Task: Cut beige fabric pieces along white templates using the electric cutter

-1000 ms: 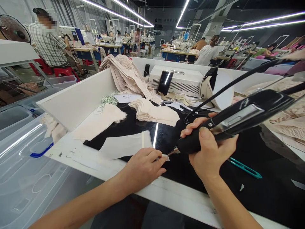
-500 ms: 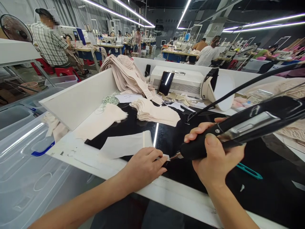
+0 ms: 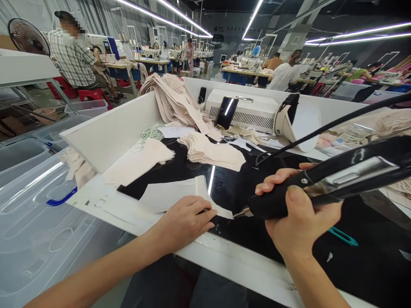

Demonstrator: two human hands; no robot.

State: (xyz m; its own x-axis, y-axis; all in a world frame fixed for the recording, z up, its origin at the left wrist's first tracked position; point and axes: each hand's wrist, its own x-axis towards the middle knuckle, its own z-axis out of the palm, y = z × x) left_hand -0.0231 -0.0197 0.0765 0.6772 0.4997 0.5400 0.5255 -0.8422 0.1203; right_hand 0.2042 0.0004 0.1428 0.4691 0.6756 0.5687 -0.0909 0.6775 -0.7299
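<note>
Clasping a black tool (image 3: pixel 332 176) in its fingers (image 3: pixel 276 179), the right hand (image 3: pixel 300 214) holds the tip at the corner of a white piece (image 3: pixel 173 192) on the desk (image 3: pixel 234 254), pressed by the left hand (image 3: pixel 186 221) (pinching unclear), its pale strip (image 3: pixel 197 186) seemingly attached, that corner apparently unfinished.

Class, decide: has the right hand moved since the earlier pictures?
Yes. Judged against the teal tool on the black surface, the right hand has shifted rightward, now hiding more of that tool.

The left hand (image 3: pixel 188 219) lies palm-down; the right hand (image 3: pixel 300 218) grips.
</note>
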